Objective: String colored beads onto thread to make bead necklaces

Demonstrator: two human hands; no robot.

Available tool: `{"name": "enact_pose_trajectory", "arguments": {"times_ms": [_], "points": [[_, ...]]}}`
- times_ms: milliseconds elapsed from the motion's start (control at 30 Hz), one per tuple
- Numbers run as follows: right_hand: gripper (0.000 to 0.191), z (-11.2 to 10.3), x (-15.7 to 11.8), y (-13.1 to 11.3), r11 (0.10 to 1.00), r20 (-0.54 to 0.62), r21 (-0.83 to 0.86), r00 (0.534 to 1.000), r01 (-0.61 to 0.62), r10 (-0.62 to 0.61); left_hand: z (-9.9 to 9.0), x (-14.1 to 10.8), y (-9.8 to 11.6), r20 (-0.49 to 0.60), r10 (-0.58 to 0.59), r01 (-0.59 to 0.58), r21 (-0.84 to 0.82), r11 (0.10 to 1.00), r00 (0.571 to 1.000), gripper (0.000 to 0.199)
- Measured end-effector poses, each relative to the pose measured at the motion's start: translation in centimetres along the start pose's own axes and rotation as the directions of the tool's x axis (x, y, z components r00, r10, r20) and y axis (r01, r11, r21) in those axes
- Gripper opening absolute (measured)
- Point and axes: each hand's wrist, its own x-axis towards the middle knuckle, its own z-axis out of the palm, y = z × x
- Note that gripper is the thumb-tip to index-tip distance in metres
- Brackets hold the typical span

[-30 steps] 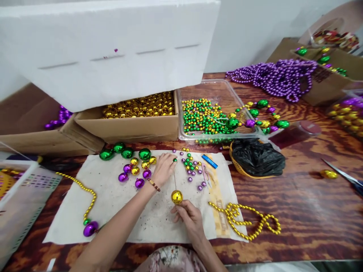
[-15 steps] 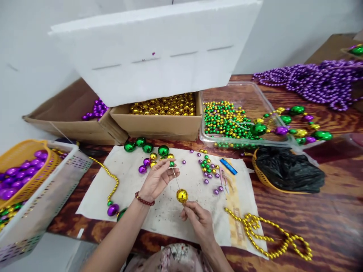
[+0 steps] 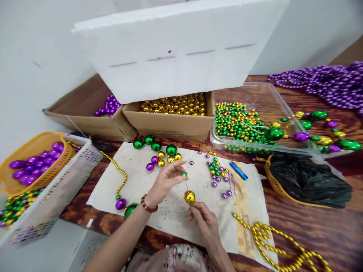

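My left hand (image 3: 167, 179), with a beaded bracelet (image 3: 149, 204) at its wrist, pinches a small green bead (image 3: 184, 175) between thumb and fingertips. Just below, a shiny gold ball bead (image 3: 190, 197) sits at the fingertips of my closed right hand (image 3: 205, 223). A thin needle (image 3: 186, 185) spans the gap from the gold ball up to the green bead. Whether its tip is inside the green bead I cannot tell. Beneath both hands lies a white cloth (image 3: 170, 211). On it, left of my left wrist, a partly hidden large green ball (image 3: 131, 210) adjoins a purple ball (image 3: 120, 204).
Large green balls (image 3: 171, 149) and small loose beads (image 3: 217, 170) lie on the cloth, near a blue strip (image 3: 238, 170). Behind stand a carton (image 3: 170, 122) of gold beads and a clear tray (image 3: 272, 88). Gold strands (image 3: 266, 236) lie right; a white basket (image 3: 65, 189) stands left.
My left hand has brought the green bead down closer to the gold ball, so less needle shows between them. The camera has turned slightly left, shifting the scene rightward.
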Motion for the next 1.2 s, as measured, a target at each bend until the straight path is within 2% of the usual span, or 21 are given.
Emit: {"name": "enact_pose_trajectory", "arguments": {"times_ms": [67, 100, 167, 267, 300, 400, 467, 533, 600, 633, 767, 833, 900, 1033, 1200], "points": [[0.019, 0.1, 0.3, 0.3, 1.0, 0.01, -0.001, 1.0, -0.016, 0.016, -0.2, -1.1, 0.2, 0.054, 0.001, -0.013, 0.21, 0.978, 0.999, 0.05], [0.021, 0.2, 0.5, 0.5, 1.0, 0.018, -0.006, 1.0, -0.02, 0.021, -0.6, -1.4, 0.3, 0.034, 0.017, -0.027, 0.317, 0.948, 0.999, 0.047], [0.023, 0.3, 0.8, 0.7, 1.0, 0.026, -0.018, 0.999, -0.024, 0.025, -2.6, -1.7, 0.5, -0.09, 0.114, -0.049, 0.53, 0.847, 0.989, 0.038], [0.022, 0.3, 1.1, 0.9, 0.999, 0.026, -0.019, 0.999, -0.028, 0.028, -7.4, -1.1, 0.5, -0.284, 0.302, 0.054, 0.803, 0.594, 0.91, 0.034], [0.022, 0.3, 1.1, 1.0, 0.999, 0.028, -0.019, 0.999, -0.029, 0.029, -9.0, -0.8, 0.3, -0.315, 0.319, 0.125, 0.859, 0.497, 0.894, 0.036], [0.022, 0.3, 1.0, 1.1, 0.999, 0.041, -0.023, 0.999, -0.022, 0.023, -12.3, -0.2, -0.8, -0.363, 0.245, 0.297, 0.916, 0.268, 0.899, 0.042], [0.022, 0.3, 1.0, 1.2, 0.999, 0.046, -0.03, 0.999, -0.017, 0.019, -12.9, -0.1, -1.4, -0.376, 0.195, 0.346, 0.922, 0.172, 0.906, 0.041], [0.022, 0.3, 1.0, 1.2, 0.999, 0.047, -0.041, 0.999, -0.015, 0.017, -12.7, -0.1, -1.7, -0.378, 0.18, 0.36, 0.924, 0.129, 0.908, 0.036], [0.024, 0.3, 1.0, 1.2, 0.999, 0.051, -0.049, 0.999, -0.011, 0.013, -12.3, -0.3, -1.6, -0.374, 0.203, 0.343, 0.923, 0.172, 0.905, 0.03], [0.024, 0.4, 1.0, 1.2, 0.999, 0.055, -0.05, 0.998, -0.009, 0.012, -12.0, -0.4, -1.4, -0.355, 0.231, 0.302, 0.924, 0.236, 0.906, 0.028], [0.023, 0.7, 1.1, 0.8, 0.999, 0.069, -0.031, 0.998, -0.009, 0.011, -10.1, -1.0, 0.0, -0.235, 0.372, -0.035, 0.805, 0.592, 0.898, 0.029], [0.024, 1.0, 1.1, 0.6, 1.0, 0.075, -0.024, 0.997, 0.003, -0.001, -8.6, -1.2, 0.9, -0.195, 0.385, -0.149, 0.697, 0.702, 0.902, 0.031], [0.025, 1.2, 1.2, 0.3, 0.999, 0.081, -0.025, 0.996, 0.025, -0.023, -6.8, -1.4, 1.8, -0.162, 0.401, -0.213, 0.64, 0.738, 0.902, 0.033], [0.025, 1.5, 1.2, 0.1, 0.998, 0.088, -0.024, 0.995, 0.058, -0.056, -4.0, -1.2, 3.0, -0.128, 0.472, -0.305, 0.613, 0.729, 0.872, 0.036], [0.024, 1.7, 1.5, 0.2, 0.997, 0.088, 0.001, 0.993, 0.079, -0.079, -2.6, -0.6, 3.6, -0.152, 0.442, -0.322, 0.489, 0.811, 0.884, 0.033]]}}
